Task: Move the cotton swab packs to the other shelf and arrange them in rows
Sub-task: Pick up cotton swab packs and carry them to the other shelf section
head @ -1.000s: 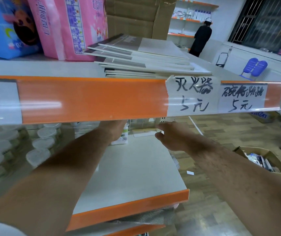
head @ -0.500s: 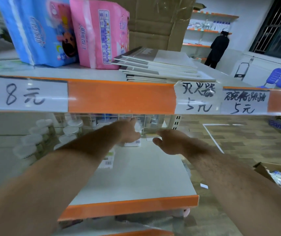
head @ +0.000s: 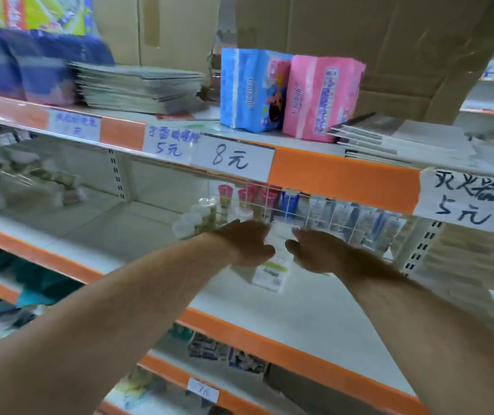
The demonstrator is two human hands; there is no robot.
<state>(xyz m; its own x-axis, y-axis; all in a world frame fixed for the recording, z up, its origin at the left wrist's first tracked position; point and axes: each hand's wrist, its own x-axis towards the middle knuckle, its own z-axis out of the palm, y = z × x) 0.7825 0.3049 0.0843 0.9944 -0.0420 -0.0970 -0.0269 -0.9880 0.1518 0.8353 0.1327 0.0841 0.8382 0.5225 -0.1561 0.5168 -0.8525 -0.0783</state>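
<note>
Hands have closed in: my left grip [head: 248,244] pinches the cotton swab pack [head: 271,272], right grip [head: 319,251] spread just beside it, likely squaring it on the shelf [head: 284,322]

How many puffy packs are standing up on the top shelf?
2: a blue pack in the middle of the top shelf, and a pink pack touching its right side. The blurry blue bundle far left may be more.
</note>
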